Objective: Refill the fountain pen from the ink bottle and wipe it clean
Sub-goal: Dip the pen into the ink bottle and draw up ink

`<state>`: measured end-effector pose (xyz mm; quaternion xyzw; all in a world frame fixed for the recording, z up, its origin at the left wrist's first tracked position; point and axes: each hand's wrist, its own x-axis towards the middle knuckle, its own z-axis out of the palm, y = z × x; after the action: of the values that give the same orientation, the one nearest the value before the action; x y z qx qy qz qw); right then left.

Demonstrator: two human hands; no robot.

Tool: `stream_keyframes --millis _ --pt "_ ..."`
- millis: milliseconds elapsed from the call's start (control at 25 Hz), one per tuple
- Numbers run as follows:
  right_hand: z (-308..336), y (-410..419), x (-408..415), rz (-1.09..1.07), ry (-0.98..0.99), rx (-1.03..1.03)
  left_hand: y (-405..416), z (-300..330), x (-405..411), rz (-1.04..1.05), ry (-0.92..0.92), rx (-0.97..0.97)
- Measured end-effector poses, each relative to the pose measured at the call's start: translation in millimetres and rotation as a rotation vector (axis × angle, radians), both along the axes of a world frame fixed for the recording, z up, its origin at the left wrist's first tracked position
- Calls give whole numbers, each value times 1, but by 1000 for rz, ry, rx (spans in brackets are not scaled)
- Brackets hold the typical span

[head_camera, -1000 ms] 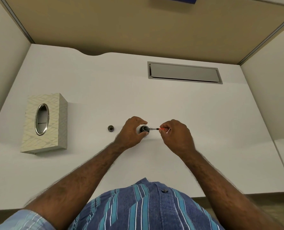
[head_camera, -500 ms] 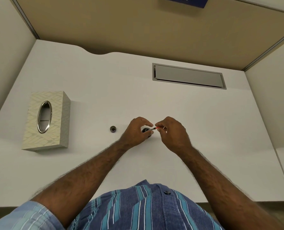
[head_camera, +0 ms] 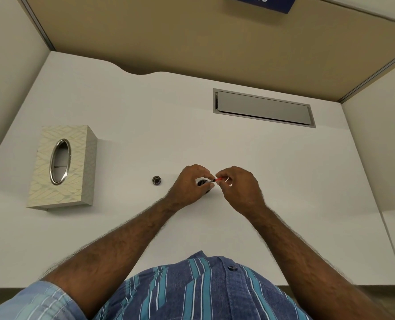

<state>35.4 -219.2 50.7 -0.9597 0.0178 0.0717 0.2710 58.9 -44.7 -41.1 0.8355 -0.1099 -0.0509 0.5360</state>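
Far left on the white desk (head_camera: 284, 181): cream patterned tissue box with oval metal-rimmed slot (head_camera: 63, 166), well apart from the hands. Next, small round dark bottle cap (head_camera: 156, 180) lying loose just left of the left hand (head_camera: 188, 185). Left hand curls round the small dark ink bottle (head_camera: 202, 183), fingers gripping its sides; bottle mostly hidden, mouth barely visible. Right hand (head_camera: 239, 189) pinches the slim red-and-black fountain pen (head_camera: 216, 180), held near level with its dark end at the bottle mouth; whether the nib is in ink is too small to tell. Step in hand looks like filling: probably best to keep the bottle pinned flat, tip the pen steeper so the nib goes fully under, work it slowly to avoid drips. Room: bare desk all round, grey recessed cable flap (head_camera: 263, 108) far back right, near desk edge close to the striped blue shirt (head_camera: 192, 289). Tissue reach runs leftward past the cap; mind knocking it.
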Motion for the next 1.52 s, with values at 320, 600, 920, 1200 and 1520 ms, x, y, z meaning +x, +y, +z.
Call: stream_keyframes --millis 320,600,920,1200,1520 --pt "-1 -4 0 -28 1 54 0 -3 0 33 21 -9" --pt "1 -5 0 -4 -9 41 3 -2 0 46 50 4" --pt "-4 -4 1 -1 -41 20 2 0 0 33 51 17" --pt "-3 -10 1 -25 -59 59 2 -2 0 44 52 52" --pt "-4 -10 0 -37 -61 82 3 -4 -1 31 75 49"
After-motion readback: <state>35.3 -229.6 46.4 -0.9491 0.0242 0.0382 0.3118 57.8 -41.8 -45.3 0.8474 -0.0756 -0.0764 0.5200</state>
